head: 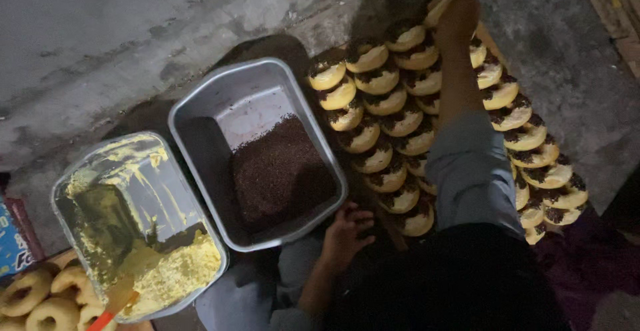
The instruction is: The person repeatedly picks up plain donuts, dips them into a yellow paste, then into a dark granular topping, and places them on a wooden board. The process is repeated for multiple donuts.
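While my left hand (pixel 347 230) rests, fingers spread, beside the sprinkle tray (pixel 200 114), my right hand (pixel 457 16) reaches the far topped doughnuts (pixel 403 121); its fingers' state unclear.

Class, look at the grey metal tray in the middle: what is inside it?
The metal tray holds a heap of dark chocolate sprinkles at its near end; the far end shows bare metal. The tray bottom beneath the heap is covered.

L hand (pixel 347 234) low, fingers spread, R arm stretched fwd, R hand (pixel 459 16) palm down
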